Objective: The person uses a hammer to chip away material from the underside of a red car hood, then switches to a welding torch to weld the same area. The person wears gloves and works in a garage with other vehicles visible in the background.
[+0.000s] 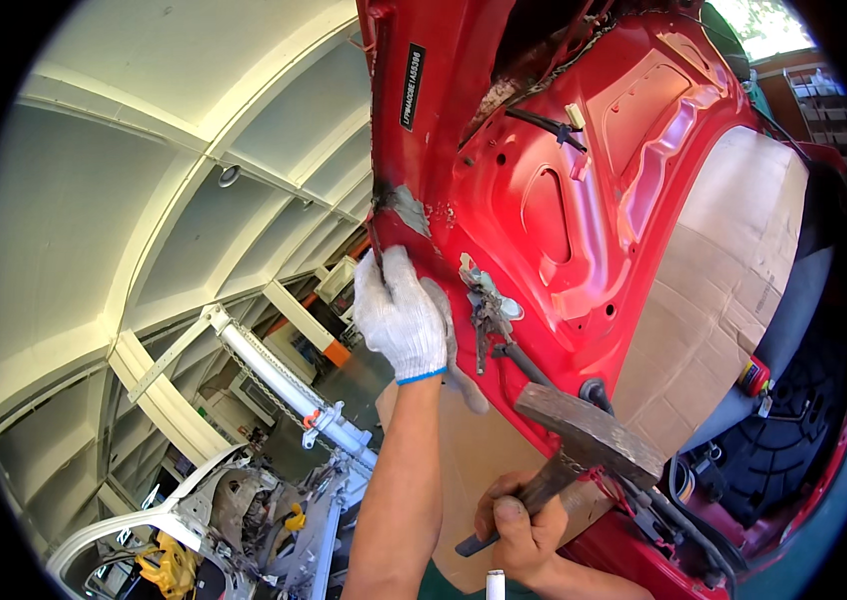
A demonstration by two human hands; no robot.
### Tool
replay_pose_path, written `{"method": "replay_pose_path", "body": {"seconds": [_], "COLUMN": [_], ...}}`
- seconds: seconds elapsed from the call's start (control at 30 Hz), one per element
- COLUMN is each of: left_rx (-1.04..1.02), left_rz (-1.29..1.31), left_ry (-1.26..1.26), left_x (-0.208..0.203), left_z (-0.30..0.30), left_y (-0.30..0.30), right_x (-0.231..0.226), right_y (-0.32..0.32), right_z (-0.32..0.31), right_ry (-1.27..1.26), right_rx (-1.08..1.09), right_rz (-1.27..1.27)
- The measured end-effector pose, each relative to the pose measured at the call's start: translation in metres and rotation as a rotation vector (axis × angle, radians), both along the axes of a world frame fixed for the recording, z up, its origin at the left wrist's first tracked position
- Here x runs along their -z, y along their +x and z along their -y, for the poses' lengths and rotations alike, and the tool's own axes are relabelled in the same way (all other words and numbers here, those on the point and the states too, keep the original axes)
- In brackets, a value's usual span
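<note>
Head view: the left hand (399,310), in a white glove (414,340) with a blue cuff, is at the outer edge of the red panel (504,210), just below a grey patch (411,212). Its forearm (399,480) rises steeply from the lower edge, tilted slightly right, with the back of the hand showing and the fingers bent, pointing upward. Whether they grip anything cannot be told. A grey strip (464,380) extends downward from behind the glove; what it is stays unclear.

Lower and to the right, the bare right hand (522,525) is closed around the hammer (589,432), the thumb laid across the handle. Its forearm (584,580) enters low from the right. The handle slants up to the right, its free end projecting past the fist, while the head overlaps the panel's lower part in view. Cardboard (734,240) covers the area right of the panel.
</note>
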State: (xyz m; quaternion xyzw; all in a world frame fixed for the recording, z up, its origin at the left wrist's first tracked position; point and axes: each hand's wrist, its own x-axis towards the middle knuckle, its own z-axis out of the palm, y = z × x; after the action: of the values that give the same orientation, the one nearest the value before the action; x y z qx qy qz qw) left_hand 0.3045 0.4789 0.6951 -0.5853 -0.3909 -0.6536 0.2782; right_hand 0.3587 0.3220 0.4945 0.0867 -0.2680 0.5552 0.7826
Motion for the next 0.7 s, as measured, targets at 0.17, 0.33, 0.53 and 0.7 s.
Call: {"method": "replay_pose_path", "body": {"seconds": [0.17,0.33,0.53,0.7], "left_rx": [-0.167,0.266,0.117,-0.097], "left_rz": [-0.098,0.214,0.007,0.015], "left_ry": [0.019,-0.224,-0.032,-0.063], "left_x": [-0.006,-0.007,0.012,-0.005], "left_z": [0.005,0.013,0.002,0.005], "left_y": [-0.003,0.004,-0.014,-0.005], "right_x": [0.006,0.012,0.014,0.022], "right_y": [0.011,0.013,0.021,0.026], "right_z": [0.005,0.008,0.011,0.012], "right_ry": [0.018,-0.024,0.005,-0.01], "right_rx": [0.025,0.003,0.046,0.054], "right_rz": [0.031,-0.058,-0.033,0.052]}}
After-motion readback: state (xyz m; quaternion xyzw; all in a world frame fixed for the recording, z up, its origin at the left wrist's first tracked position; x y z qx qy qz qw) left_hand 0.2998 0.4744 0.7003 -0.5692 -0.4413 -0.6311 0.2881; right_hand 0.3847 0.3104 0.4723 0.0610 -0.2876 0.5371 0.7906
